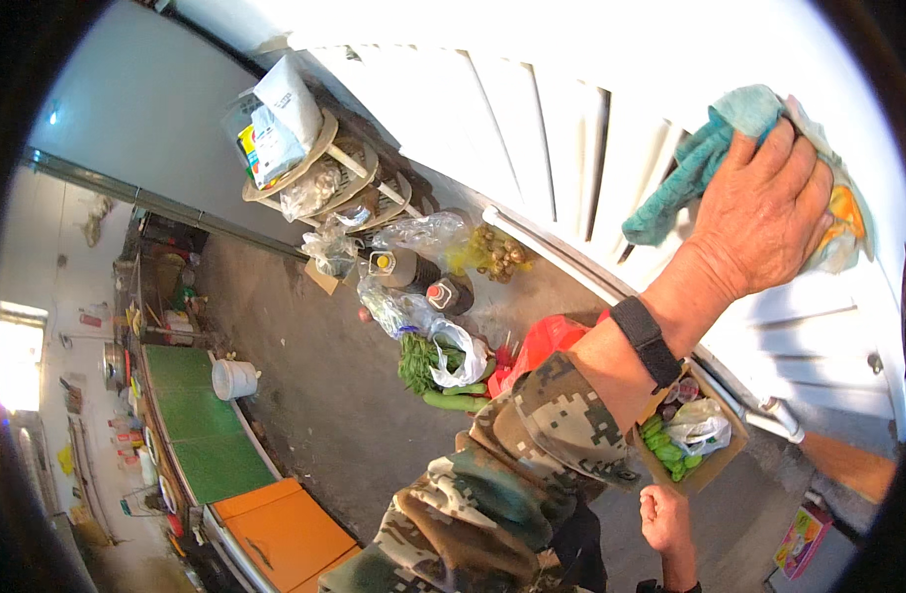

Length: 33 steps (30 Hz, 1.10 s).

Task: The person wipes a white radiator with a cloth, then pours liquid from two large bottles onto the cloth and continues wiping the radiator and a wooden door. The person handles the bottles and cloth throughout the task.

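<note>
My left hand [771, 200] is at the upper right, its fingers curled over a bunched teal cloth [679, 178] and pressing it on a white slatted radiator [564, 156]. Pale and orange cloth or wrapping [846, 215] shows beside the fingers. My left arm has a camouflage sleeve and a black wristband. At the lower right my right hand [664, 515] hangs with curled fingers and nothing visible in it. Just above it stands a cardboard box [708, 474] of green vegetables, with a white plastic bag [697, 426].
Bottles [397, 268], bagged vegetables [419, 359] and a red bag [545, 345] lie on the floor below the radiator. A tiered rack [327, 141] is at upper left. A green-topped counter [201, 422], orange panel [282, 530] and white bucket [234, 379] are at left.
</note>
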### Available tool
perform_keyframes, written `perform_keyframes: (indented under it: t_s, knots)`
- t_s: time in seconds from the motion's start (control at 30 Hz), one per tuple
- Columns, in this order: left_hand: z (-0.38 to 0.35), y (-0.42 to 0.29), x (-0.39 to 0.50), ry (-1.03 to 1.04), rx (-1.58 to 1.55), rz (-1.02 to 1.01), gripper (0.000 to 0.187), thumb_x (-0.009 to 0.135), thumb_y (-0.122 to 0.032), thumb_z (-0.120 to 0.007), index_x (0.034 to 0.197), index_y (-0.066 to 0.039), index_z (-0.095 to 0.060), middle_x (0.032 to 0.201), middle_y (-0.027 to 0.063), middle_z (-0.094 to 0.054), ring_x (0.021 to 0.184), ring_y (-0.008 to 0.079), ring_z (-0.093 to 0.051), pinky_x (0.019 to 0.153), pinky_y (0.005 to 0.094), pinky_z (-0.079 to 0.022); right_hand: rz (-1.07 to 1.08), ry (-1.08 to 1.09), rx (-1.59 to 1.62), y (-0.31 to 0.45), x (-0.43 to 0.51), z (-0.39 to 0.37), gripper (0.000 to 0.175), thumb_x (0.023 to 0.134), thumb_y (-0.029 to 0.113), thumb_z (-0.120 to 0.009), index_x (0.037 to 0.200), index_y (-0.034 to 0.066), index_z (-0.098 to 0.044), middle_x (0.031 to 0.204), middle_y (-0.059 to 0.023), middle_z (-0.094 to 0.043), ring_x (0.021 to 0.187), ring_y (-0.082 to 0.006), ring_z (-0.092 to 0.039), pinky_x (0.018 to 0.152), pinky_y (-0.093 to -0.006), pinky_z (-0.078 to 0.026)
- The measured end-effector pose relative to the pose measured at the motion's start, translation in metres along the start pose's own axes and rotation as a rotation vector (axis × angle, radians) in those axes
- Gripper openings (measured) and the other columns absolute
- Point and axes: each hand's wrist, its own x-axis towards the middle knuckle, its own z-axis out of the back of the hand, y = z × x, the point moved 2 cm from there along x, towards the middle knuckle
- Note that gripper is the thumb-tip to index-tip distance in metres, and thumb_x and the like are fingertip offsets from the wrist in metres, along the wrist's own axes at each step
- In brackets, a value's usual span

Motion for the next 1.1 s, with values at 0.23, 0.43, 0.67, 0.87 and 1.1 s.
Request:
perform_keyframes:
  t_s: [0.23, 0.43, 0.67, 0.87, 1.1]
  knots:
    - [0.029, 0.052, 0.000, 0.054, 0.063, -0.030, 0.041, 0.083, -0.034, -0.067, 0.115, -0.009, -0.063, 0.122, 0.0108, -0.060, 0.121, 0.0308, -0.051, 0.100, 0.0486, -0.038, 0.020, -0.030, -0.030, 0.004, -0.008, 0.019, 0.004, 0.085, 0.003, -0.063, 0.088, 0.0036, -0.063, 0.077, -0.0150, -0.064, 0.072, -0.0372, -0.063, 0.065, -0.0443, -0.050]
    - [0.086, 0.138, 0.011, 0.085, 0.244, 0.035, 0.031, 0.090, -0.027, -0.058, 0.111, -0.006, -0.066, 0.115, 0.0133, -0.064, 0.118, 0.0337, -0.055, 0.098, 0.0479, -0.038, -0.089, -0.050, -0.046, 0.000, -0.022, 0.033, 0.007, 0.085, 0.006, -0.062, 0.089, 0.0020, -0.066, 0.079, -0.0170, -0.066, 0.073, -0.0358, -0.065, 0.067, -0.0425, -0.051]
    - [0.066, 0.114, 0.018, -0.102, 0.269, 0.333, 0.022, 0.095, -0.019, -0.053, 0.099, -0.001, -0.064, 0.108, 0.0184, -0.063, 0.121, 0.0393, -0.051, 0.108, 0.0562, -0.029, -0.179, -0.026, -0.040, -0.009, -0.047, 0.030, 0.014, 0.087, 0.014, -0.063, 0.090, 0.0023, -0.069, 0.083, -0.0188, -0.069, 0.077, -0.0369, -0.067, 0.071, -0.0431, -0.054]
    - [0.042, 0.048, 0.008, -0.045, 0.229, 0.340, 0.023, 0.092, -0.015, -0.061, 0.109, -0.001, -0.064, 0.127, 0.0150, -0.060, 0.135, 0.0382, -0.043, 0.110, 0.0587, -0.026, -0.122, 0.073, -0.138, -0.013, -0.073, 0.041, 0.018, 0.096, 0.021, -0.058, 0.103, 0.0071, -0.067, 0.096, -0.0186, -0.071, 0.091, -0.0419, -0.067, 0.080, -0.0505, -0.054]
    - [-0.014, -0.086, 0.004, 0.206, -0.001, 0.262, 0.040, 0.085, -0.021, -0.070, 0.120, -0.001, -0.065, 0.133, 0.0135, -0.059, 0.135, 0.0350, -0.043, 0.108, 0.0549, -0.030, -0.182, 0.017, -0.189, -0.029, -0.113, 0.071, 0.021, 0.098, 0.022, -0.052, 0.097, 0.0058, -0.065, 0.092, -0.0206, -0.067, 0.087, -0.0440, -0.063, 0.075, -0.0510, -0.051]
